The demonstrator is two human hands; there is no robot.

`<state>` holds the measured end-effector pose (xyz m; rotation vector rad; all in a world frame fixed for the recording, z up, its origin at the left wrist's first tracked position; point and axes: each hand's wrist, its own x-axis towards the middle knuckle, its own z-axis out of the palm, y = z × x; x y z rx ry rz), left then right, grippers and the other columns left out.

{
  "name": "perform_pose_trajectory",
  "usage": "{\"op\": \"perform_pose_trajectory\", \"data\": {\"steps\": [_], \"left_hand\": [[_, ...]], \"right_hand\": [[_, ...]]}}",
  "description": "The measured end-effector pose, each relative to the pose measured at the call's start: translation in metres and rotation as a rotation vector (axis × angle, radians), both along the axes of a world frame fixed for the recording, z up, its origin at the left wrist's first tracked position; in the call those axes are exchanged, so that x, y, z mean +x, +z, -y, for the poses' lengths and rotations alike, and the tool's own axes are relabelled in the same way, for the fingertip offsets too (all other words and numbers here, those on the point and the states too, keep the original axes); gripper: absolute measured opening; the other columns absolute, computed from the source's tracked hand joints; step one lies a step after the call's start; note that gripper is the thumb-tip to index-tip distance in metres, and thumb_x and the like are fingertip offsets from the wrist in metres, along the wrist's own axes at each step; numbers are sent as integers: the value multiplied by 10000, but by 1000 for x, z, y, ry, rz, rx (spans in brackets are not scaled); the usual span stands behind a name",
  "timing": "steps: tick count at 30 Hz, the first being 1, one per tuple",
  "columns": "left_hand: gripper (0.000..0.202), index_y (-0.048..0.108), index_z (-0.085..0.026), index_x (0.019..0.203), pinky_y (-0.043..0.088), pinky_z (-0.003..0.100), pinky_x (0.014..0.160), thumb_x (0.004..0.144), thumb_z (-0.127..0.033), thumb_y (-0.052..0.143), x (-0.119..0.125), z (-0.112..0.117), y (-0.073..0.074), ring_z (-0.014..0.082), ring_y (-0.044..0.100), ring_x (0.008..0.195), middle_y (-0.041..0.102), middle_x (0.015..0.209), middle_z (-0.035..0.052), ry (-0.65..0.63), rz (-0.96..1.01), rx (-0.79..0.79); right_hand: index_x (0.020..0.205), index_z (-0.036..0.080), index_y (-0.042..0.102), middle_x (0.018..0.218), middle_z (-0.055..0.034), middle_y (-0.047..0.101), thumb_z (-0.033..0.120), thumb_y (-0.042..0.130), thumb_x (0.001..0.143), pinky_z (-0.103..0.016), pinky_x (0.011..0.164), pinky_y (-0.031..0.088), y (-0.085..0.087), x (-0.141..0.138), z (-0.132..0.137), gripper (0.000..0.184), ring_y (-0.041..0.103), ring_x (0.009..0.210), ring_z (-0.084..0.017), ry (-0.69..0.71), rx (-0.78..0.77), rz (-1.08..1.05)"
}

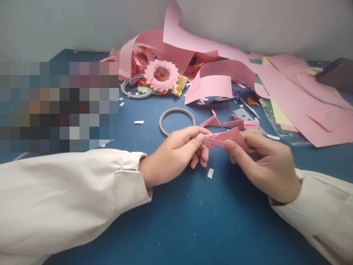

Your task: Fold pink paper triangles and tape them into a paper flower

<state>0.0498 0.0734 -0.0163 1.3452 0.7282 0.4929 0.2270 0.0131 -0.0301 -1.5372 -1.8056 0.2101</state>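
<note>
Between both hands, above the blue table (176,206), is a folded pink paper piece (233,137) made of overlapping layers. My left hand (180,152) pinches its left end between thumb and fingers. At the other end, my right hand (261,160) grips it with the thumb on the near face and the fingers behind, partly hidden. Just behind the hands lie a folded pink paper unit (211,120) and more folded pink pieces (252,125). A roll of tape (163,117) rests flat beyond my left hand.
A pleated pink paper ring (172,68), a second tape roll (124,88) and yellow folded paper (179,87) sit at the back. Curled pink sheets (212,86) and stacked sheets (298,99) cover the back right, near tweezers (249,108). White scraps (210,173) are scattered about. The left side is pixelated.
</note>
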Motion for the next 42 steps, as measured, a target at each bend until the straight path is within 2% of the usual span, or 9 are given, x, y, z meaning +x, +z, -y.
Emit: {"op": "perform_pose_trajectory", "data": {"steps": [6, 12, 18, 24, 27, 36, 39, 40, 42], "left_hand": [[197, 523, -123, 987, 425, 215, 504, 927, -232, 370, 0, 1, -2, 110, 528, 546, 563, 642, 13, -28, 56, 27], [213, 499, -109, 1013, 434, 214, 511, 942, -220, 333, 3, 3, -3, 116, 546, 585, 558, 670, 22, -29, 83, 36], [191, 487, -109, 1022, 439, 220, 509, 937, -180, 332, 3, 4, -2, 127, 566, 601, 553, 665, 24, -14, 131, 8], [158, 535, -111, 902, 448, 209, 522, 927, -203, 409, 2, 4, 1, 106, 558, 581, 583, 668, 24, -20, 131, 74], [147, 548, -102, 852, 445, 189, 504, 914, -188, 447, 2, 2, 2, 96, 572, 565, 595, 645, 21, -26, 93, 40], [174, 571, -97, 784, 474, 197, 510, 891, -195, 475, -1, -3, 4, 138, 641, 620, 645, 655, 53, -60, 73, -34], [199, 559, -94, 777, 470, 193, 502, 903, -217, 465, -2, -5, 3, 135, 640, 619, 644, 668, 58, -53, 92, -27], [197, 554, -95, 776, 464, 189, 494, 904, -215, 465, -2, -5, 3, 133, 638, 610, 641, 663, 55, -38, 94, -27], [191, 539, -102, 752, 445, 181, 476, 896, -205, 468, -3, -6, 2, 127, 631, 582, 628, 637, 44, -20, 102, -56]], "right_hand": [[588, 220, 517, 496, 35, 505, 323, 562, 857, -259, 500, 388, 1, -3, -1, 291, 443, 487, -113, 27, 31, 0], [565, 221, 505, 488, 37, 499, 273, 569, 853, -252, 475, 371, 4, -6, -1, 299, 425, 471, -107, 24, 46, 45], [579, 219, 521, 487, 51, 542, 244, 574, 853, -229, 468, 382, 5, -7, -2, 280, 457, 474, -95, 95, 60, -18], [624, 223, 541, 524, 57, 576, 238, 559, 861, -233, 455, 389, 7, -6, -1, 238, 485, 461, -88, 119, 5, -83], [646, 223, 540, 528, 62, 575, 208, 566, 852, -244, 489, 399, 6, -4, -2, 207, 487, 450, -83, 165, 41, -50], [626, 220, 510, 501, 35, 506, 304, 543, 868, -290, 539, 373, -2, 3, -6, 259, 439, 480, -114, 144, 68, 87], [779, 212, 564, 656, -7, 601, 366, 488, 894, -308, 599, 413, -4, 3, -4, 206, 519, 616, -152, 103, 18, 89], [901, 207, 576, 759, -27, 632, 372, 475, 900, -316, 633, 432, -5, 3, -4, 194, 547, 684, -165, 84, 11, 85], [1164, 206, 504, 953, -58, 639, 320, 472, 908, -341, 735, 452, -5, 4, -5, 283, 578, 805, -175, 90, 48, 93]]}}
